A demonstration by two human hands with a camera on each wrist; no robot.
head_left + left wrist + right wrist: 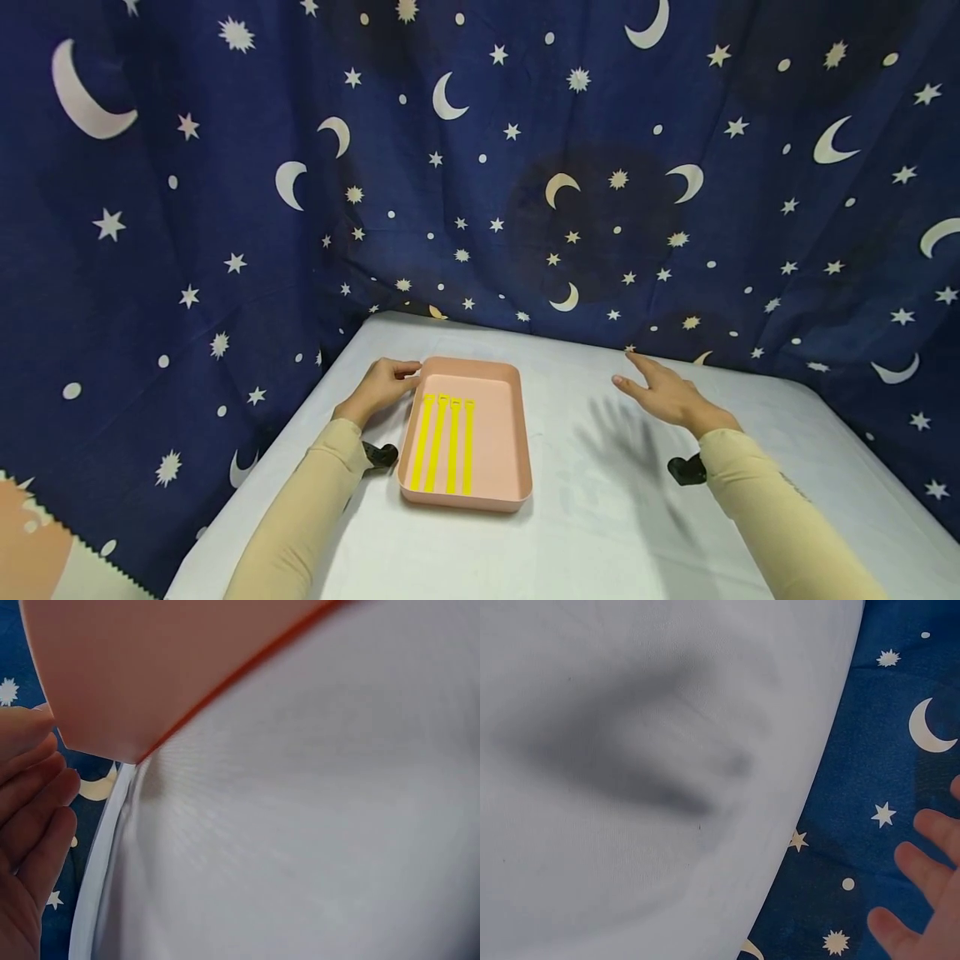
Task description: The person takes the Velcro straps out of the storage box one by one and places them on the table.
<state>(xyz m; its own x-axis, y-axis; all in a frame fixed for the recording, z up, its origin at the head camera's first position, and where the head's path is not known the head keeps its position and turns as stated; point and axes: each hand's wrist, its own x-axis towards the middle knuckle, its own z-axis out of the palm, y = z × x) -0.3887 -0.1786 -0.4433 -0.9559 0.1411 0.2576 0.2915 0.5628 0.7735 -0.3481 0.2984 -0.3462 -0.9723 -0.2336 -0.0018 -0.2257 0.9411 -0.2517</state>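
A shallow pink tray (498, 442) lies on the white-covered table. Inside it, several flat yellow straps (453, 450) with slotted heads, like cable ties, lie side by side toward its left half. My left hand (378, 387) is at the tray's upper left edge, fingertips at the rim. From the left wrist, the tray's outer wall (150, 660) shows beside the thumb, and the left hand's other fingers (49, 847) extend loosely, not wrapped round it. Well right of the tray, my right hand (671, 396) hovers over the table with spread fingers (922, 870), holding nothing.
The white cloth-covered table (577, 542) carries the right hand's shadow. A dark blue curtain (510, 192) with moons and stars stands behind the table and along its left side. Black wrist mounts (686, 471) sit under both forearms.
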